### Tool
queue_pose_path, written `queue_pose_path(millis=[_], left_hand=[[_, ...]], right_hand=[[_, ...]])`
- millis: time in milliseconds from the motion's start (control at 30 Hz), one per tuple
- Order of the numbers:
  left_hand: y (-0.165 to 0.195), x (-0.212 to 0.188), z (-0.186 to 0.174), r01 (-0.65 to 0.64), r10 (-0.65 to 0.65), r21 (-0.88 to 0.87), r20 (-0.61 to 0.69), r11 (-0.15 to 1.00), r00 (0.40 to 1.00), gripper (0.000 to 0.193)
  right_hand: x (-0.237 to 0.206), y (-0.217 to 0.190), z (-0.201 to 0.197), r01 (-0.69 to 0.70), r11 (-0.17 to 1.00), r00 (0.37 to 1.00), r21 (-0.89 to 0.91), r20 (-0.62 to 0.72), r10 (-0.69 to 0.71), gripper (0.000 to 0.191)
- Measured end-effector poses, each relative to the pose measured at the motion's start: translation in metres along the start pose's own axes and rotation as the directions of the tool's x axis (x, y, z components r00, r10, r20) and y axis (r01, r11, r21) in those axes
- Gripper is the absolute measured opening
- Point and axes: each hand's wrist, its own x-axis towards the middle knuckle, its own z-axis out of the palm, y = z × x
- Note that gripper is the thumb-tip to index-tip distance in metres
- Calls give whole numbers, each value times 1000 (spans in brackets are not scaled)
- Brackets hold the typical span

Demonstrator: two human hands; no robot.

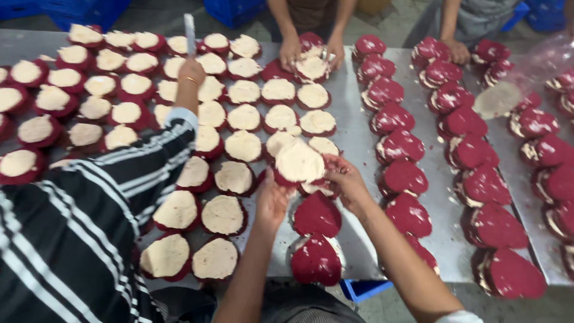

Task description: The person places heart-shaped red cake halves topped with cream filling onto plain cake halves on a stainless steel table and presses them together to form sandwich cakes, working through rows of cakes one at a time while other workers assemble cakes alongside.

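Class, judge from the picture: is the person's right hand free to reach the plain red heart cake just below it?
Probably not yet: the right hand and left hand both hold a cream-topped layer. The red heart cake itself lies uncovered.

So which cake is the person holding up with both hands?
Look at the metal table, near its front edge in the middle. The left hand and right hand lift one cream-topped red cake. Its neighbours lie flat; the stacked cakes just below it show bare red tops.

Bakery production line, steel table [359,137], cake rows [245,116]
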Motion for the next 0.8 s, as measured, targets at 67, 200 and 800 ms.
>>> queue_pose_path(millis=[67, 200, 800], left_hand=[[5, 18, 14, 96, -89, 172, -46, 980, 995, 55], [-5, 53, 13, 242, -250, 437, -40, 866, 967, 47], [-50, 57, -54, 8, 389, 999, 13, -51, 921, 40]], right_hand=[[7, -6, -20, 42, 998, 999, -44, -14, -42, 46], [23, 13, -58, 38, 989, 983, -146, -174, -63, 48], [0, 84, -106, 98, 505, 865, -857, -178, -470, 51]])
